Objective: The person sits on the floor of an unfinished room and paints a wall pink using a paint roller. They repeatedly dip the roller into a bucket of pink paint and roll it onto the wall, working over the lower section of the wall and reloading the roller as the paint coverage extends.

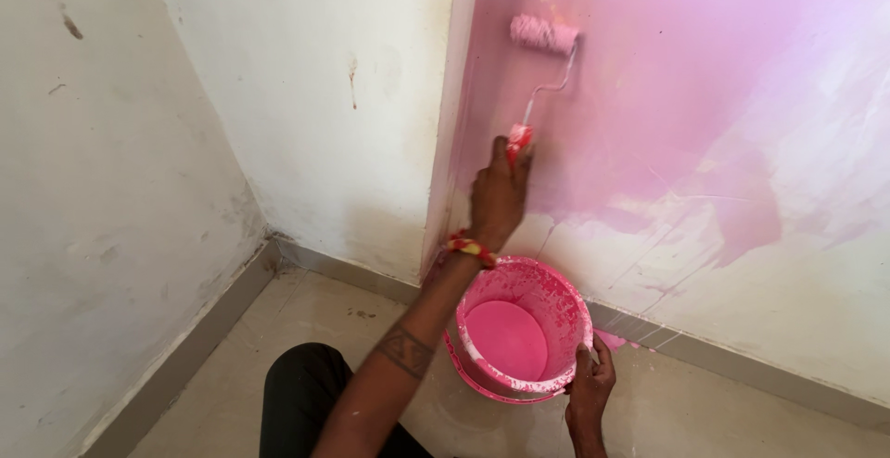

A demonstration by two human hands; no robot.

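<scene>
Head view, looking down into a bare corner room: I see my left hand [498, 200] raised against a pink-painted wall [686, 96], fingers wrapped tight around the paint-smeared handle of a small paint roller [542, 36]. The roller's fuzzy pink sleeve lies against the wall, high above the hand, joined to the handle by a thin bent wire frame. A red and yellow thread band [471, 248] circles the left wrist, and a dark tattoo marks the forearm below it.

My right hand [590, 386] sits low on the right side of the frame, fingers pinching the rim of a pink paint bucket [567, 302]. The bucket stands on the floor [705, 412] just beside the foot of the wall, tilted slightly toward me, with smooth pink paint pooled inside and splashes up its inner wall.

Fresh pink covers the upper part of the wall; the lower band is unpainted, streaked with thin drips. To the left, the corner walls [306, 96] are plain off-white with scuffs and stains, edged by a grey skirting strip [195, 337]. A knee in black trousers [301, 398] shows at the bottom of the frame, beneath the left forearm.
</scene>
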